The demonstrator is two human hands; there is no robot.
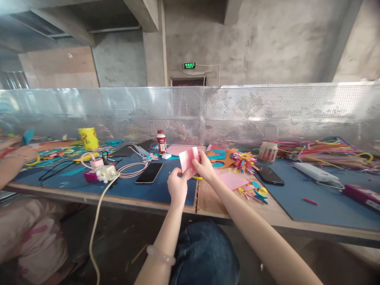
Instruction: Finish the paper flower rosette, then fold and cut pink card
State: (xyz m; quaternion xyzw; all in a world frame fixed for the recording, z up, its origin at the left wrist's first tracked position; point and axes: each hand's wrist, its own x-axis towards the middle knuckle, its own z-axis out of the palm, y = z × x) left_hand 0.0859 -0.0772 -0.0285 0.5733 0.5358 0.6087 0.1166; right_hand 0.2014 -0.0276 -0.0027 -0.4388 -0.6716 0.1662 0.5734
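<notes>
A piece of pink paper (185, 159) is held up above the table's front part, with a curved or folded part at its upper right. My left hand (178, 185) pinches its lower edge. On its right side my right hand (204, 166) grips it, thumb in front. Beneath and behind the hands, part of a yellow ring (197, 177) shows. A flat pink sheet (233, 180) lies just right of my hands, beside small yellow, pink and blue scraps (255, 193). Behind these stands a many-coloured paper flower (245, 161).
Left of my hands are a phone (149, 173), a power strip (101, 174) with cables, a red bottle (161, 142) and a yellow roll (88, 139). To the right are another phone (270, 175), a jar (268, 152) and a white glue gun (316, 172). A person's hands (20, 154) work at far left.
</notes>
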